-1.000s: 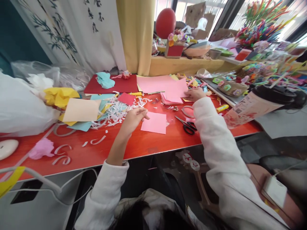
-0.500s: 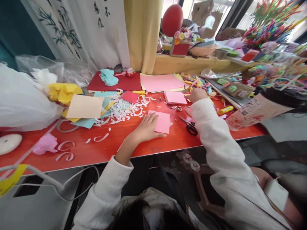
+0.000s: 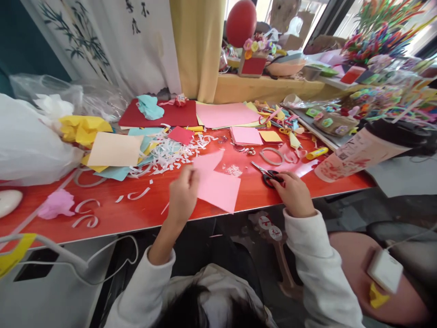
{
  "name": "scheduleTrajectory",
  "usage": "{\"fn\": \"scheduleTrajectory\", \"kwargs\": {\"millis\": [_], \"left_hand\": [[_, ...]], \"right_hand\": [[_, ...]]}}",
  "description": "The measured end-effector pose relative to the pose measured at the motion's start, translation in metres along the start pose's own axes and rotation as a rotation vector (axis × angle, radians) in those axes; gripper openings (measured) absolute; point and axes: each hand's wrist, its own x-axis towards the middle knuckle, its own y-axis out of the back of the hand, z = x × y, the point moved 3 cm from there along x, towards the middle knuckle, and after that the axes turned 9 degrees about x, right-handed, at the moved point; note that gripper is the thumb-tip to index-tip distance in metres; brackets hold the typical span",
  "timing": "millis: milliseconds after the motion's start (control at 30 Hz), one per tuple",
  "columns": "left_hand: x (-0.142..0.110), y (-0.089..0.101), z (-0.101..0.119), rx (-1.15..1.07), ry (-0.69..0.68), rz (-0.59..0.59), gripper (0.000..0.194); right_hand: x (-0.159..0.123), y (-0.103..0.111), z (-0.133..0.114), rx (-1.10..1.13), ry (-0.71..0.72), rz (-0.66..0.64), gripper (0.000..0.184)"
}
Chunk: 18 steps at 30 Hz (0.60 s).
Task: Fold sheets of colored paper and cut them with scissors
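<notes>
Pink paper (image 3: 220, 191) is pinched at its left side by my left hand (image 3: 183, 193), closed and raised over the table's front part. A second pink flap (image 3: 210, 161) sticks up behind it; whether it is a separate sheet I cannot tell. On the right, my right hand (image 3: 295, 193) has its thumb and fingers closed on the black handles of the scissors (image 3: 272, 176). The scissors lie on the red table (image 3: 252, 198), blades pointing up and left. Small pale scraps (image 3: 234, 170) lie just behind the pink paper.
Behind are a stack of pink squares (image 3: 246, 135), yellow squares (image 3: 271, 137) and a tape ring (image 3: 271, 156). Shredded paper (image 3: 167, 157) and a cream sheet (image 3: 115, 149) lie left. A lidded cup (image 3: 358, 152) stands at the right, near a yellow marker (image 3: 317, 153).
My left hand, flat on the pink square half a second ago, has lifted pink paper off the table. My right hand has come back from the stacked squares to the scissors.
</notes>
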Motion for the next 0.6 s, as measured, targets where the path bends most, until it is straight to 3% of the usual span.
{"fn": "scheduleTrajectory", "kwargs": {"millis": [67, 133, 233, 300, 367, 467, 533, 600], "left_hand": [[-0.009, 0.004, -0.011, -0.153, 0.161, 0.113, 0.028], [-0.017, 0.005, -0.019, -0.235, 0.186, 0.133, 0.038], [-0.024, 0.010, -0.025, -0.091, 0.055, 0.212, 0.059], [-0.026, 0.014, -0.023, 0.141, -0.138, 0.232, 0.058], [-0.027, 0.015, -0.019, 0.326, -0.409, 0.106, 0.050], [-0.030, 0.011, -0.012, 0.398, -0.734, -0.213, 0.046], [-0.029, 0.009, -0.009, 0.401, -0.765, -0.354, 0.037], [-0.027, 0.006, -0.005, 0.412, -0.712, -0.422, 0.030]], "right_hand": [[0.007, -0.003, 0.005, -0.010, 0.017, -0.025, 0.023], [0.012, -0.001, 0.003, -0.014, 0.035, -0.075, 0.024], [0.014, 0.003, -0.004, -0.017, -0.040, -0.173, 0.030], [0.011, 0.006, -0.007, 0.014, -0.113, -0.242, 0.031], [0.006, 0.008, -0.009, 0.103, -0.171, -0.295, 0.032], [-0.006, 0.011, -0.009, 0.375, -0.287, -0.329, 0.033], [-0.016, 0.013, -0.011, 0.679, -0.354, -0.359, 0.035], [-0.029, 0.013, -0.016, 1.025, -0.386, -0.388, 0.040]]}}
